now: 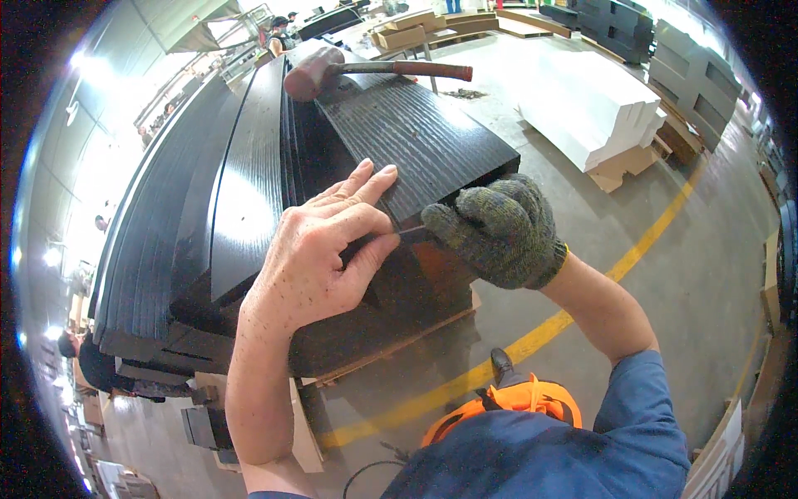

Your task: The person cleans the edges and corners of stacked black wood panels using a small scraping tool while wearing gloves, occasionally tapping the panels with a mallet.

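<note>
A black wood-grained board (416, 125) lies at an angle on top of a stack of similar boards, its near end toward me. My bare left hand (320, 241) is at the board's near left corner. Its thumb and index finger pinch the edge there, while the other fingers stretch over the top face. My right hand (499, 229), in a dark grey knit glove, is closed at the near end. A thin, dark sliver shows between the two hands; what the gloved fingers hold is hidden. On the board's far part rests a mallet (312, 75) with a reddish head and handle.
Stacked black boards (158, 241) fan out to the left, above a wooden pallet (399, 345). White panels (590, 108) stand on cardboard at the right. A yellow line (540, 333) curves across the grey floor. Another person (91, 362) is at the far left.
</note>
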{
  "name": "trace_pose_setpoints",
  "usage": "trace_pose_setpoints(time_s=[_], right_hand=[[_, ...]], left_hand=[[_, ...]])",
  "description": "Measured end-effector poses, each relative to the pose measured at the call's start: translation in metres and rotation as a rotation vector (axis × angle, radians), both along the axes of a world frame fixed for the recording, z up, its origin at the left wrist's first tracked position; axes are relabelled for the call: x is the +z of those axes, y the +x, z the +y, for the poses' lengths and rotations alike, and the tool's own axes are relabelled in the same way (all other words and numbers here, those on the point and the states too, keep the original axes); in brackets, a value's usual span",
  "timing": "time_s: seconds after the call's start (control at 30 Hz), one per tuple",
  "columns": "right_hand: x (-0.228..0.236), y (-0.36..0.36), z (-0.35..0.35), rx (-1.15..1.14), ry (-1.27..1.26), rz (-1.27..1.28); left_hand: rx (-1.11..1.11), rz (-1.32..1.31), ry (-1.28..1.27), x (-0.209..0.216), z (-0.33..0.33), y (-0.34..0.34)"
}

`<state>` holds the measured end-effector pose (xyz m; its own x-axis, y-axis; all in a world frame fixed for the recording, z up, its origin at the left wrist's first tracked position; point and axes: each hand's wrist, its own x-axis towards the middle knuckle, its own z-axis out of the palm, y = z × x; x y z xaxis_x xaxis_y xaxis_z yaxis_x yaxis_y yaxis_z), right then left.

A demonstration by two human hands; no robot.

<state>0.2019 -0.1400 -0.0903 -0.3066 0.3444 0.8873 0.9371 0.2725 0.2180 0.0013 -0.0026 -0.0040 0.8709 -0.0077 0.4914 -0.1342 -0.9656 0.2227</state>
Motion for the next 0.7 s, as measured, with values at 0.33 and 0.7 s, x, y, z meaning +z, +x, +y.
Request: trace_pose_setpoints(time_s=[0.33,0.7], right_hand=[[0.0032,-0.0066,-0.0011,-0.006,-0.047,0.069],[0.0102,-0.0078,0.0009,-0.064,-0.101,-0.010]], left_hand=[[-0.006,-0.015,0.038,0.0017,0.0010,0.0006],[-0.044,-0.037,0.104,0.0047,0.0094,0.0014]])
